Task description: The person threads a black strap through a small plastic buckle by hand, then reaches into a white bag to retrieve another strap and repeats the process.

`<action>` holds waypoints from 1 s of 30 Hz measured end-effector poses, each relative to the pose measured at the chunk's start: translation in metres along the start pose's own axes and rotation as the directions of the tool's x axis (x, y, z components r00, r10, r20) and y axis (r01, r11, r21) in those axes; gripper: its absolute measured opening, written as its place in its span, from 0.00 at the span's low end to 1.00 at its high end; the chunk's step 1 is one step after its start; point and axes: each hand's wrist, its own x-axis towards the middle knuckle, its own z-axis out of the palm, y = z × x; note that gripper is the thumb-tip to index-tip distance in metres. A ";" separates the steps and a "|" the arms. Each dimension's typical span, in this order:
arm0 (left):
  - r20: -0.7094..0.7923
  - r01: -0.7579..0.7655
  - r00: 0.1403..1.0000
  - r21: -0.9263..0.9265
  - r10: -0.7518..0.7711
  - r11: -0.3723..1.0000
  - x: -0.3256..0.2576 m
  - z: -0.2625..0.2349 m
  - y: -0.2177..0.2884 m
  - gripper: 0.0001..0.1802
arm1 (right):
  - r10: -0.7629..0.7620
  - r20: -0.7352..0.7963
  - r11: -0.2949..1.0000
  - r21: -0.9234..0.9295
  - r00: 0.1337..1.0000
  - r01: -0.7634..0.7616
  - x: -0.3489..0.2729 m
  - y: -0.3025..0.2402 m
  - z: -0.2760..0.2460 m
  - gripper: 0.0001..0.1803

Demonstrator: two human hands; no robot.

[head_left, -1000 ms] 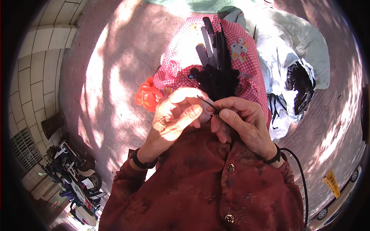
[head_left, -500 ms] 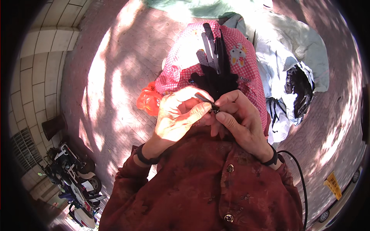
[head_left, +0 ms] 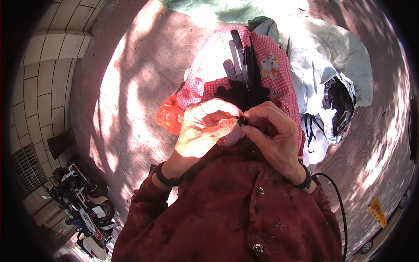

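My left hand and my right hand meet over my lap, thumbs and forefingers pinched. Between their fingertips is a small dark piece, partly covered by the fingers; its kind cannot be made out. A pink-and-white checked cloth with a rabbit print covers my lap. Just beyond my fingers lies a heap of black pieces on this cloth. Several long black and grey strips lie from the heap toward the cloth's far side.
An orange plastic bag sits left of the cloth. To the right are pale sheets and a white bag with black material. A black cable curves by my right side. Motorbikes stand at lower left beside a tiled wall.
The dark strip that stuck out over my left fingers has gone from sight; only a small dark bit shows between the fingertips. Both hands have drawn slightly closer together.
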 end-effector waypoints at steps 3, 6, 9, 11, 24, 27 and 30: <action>0.048 -0.047 0.998 0.037 0.045 0.998 0.002 -0.002 -0.005 0.11 | 0.254 0.042 0.939 0.226 0.966 -0.257 -0.001 -0.005 0.000 0.14; 0.050 -0.089 0.995 0.052 0.086 0.995 0.004 0.001 -0.004 0.12 | 0.192 0.032 0.970 0.146 0.981 -0.195 0.000 -0.001 0.000 0.16; 0.015 -0.106 0.994 0.100 0.105 0.989 0.005 0.007 0.002 0.11 | 0.131 0.048 0.989 0.067 0.990 -0.134 0.006 -0.009 -0.003 0.15; -0.010 -0.115 0.993 0.139 0.118 0.984 0.005 0.009 0.002 0.10 | -0.001 0.044 0.994 -0.110 0.999 0.006 0.009 -0.008 -0.004 0.13; -0.085 0.023 0.996 0.328 0.005 0.945 -0.001 0.013 0.005 0.11 | 0.274 -0.057 0.907 0.348 0.960 -0.238 0.009 -0.012 -0.001 0.03; -0.112 0.004 0.993 0.375 0.041 0.927 -0.002 0.016 0.002 0.11 | 0.274 -0.076 0.903 0.363 0.959 -0.230 0.009 -0.012 0.000 0.03; -0.141 0.038 0.990 0.431 0.026 0.901 -0.001 0.016 0.001 0.10 | 0.287 -0.098 0.900 0.368 0.953 -0.234 0.009 -0.012 0.000 0.02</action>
